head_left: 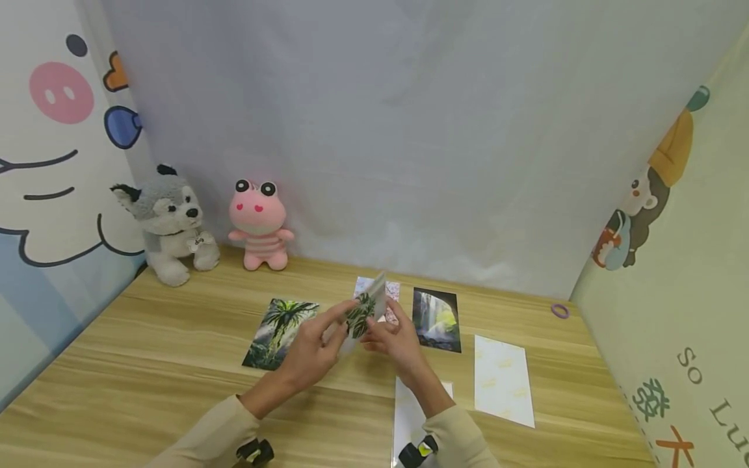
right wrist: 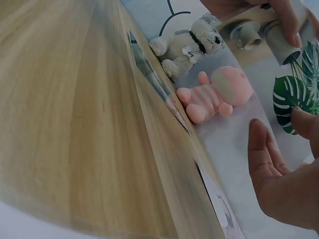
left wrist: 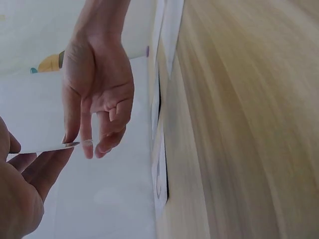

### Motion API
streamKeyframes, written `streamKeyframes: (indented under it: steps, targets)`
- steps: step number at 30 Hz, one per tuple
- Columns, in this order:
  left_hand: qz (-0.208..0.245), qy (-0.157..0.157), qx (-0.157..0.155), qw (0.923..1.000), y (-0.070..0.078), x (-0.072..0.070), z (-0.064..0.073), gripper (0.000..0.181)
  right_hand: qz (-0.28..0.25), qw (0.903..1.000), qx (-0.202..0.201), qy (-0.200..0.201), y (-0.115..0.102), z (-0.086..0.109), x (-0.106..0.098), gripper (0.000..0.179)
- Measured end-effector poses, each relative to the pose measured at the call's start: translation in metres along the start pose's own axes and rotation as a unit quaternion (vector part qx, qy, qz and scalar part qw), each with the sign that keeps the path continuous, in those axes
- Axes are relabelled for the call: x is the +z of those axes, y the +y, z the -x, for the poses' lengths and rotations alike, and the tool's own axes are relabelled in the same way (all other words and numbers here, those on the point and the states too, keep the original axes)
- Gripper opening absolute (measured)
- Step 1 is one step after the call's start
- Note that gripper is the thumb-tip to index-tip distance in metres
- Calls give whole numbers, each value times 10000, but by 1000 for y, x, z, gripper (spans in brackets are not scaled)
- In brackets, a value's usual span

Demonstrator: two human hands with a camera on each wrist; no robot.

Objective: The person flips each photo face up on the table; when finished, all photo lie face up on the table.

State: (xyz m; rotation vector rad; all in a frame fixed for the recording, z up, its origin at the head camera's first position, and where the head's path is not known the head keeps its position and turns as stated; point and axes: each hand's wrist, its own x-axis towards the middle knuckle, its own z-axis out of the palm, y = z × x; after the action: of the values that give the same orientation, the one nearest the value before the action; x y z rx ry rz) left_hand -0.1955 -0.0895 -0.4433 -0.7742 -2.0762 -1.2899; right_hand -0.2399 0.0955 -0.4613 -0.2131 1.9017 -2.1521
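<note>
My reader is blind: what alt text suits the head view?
A left hand and right hand hold a leafy picture above a wooden table, where other pictures and white sheets lie. A toy dog and pink toy are at back left.

the picture card (head_left: pixel 361 311) between the fingers (head_left: pixel 335 314) looks like smooth paper; below them, the table (head_left: pixel 175 364) has a smooth wood-grain finish. left beyond the fingers, the dog (head_left: pixel 166 218) is fluffy plush, the pink toy (head_left: pixel 263 216) smoother cloth; farther beyond, the curtain (head_left: pixel 409 130) is creased matt cloth.
</note>
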Motion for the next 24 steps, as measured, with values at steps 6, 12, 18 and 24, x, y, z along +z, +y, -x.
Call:
streamKeyframes:
  steps: [6,12,18,24]
  targets:
    - [702,146,-643,9953,2,-1,-3,44,-689,9972,-197,215,3,0,8,74]
    - [1033,-7,-1348,9855,5,-3,-5,46,-741,9966,-81,347,3,1,9,72]
    - [1118,-513,-1513,9808,4,-8,-8,43,-618,9973,-43,381,5,2,6,67]
    - [1760,-1183,-1775,9610,2,-19,-13,61,-356,9992,-55,187,7,2,-1,69]
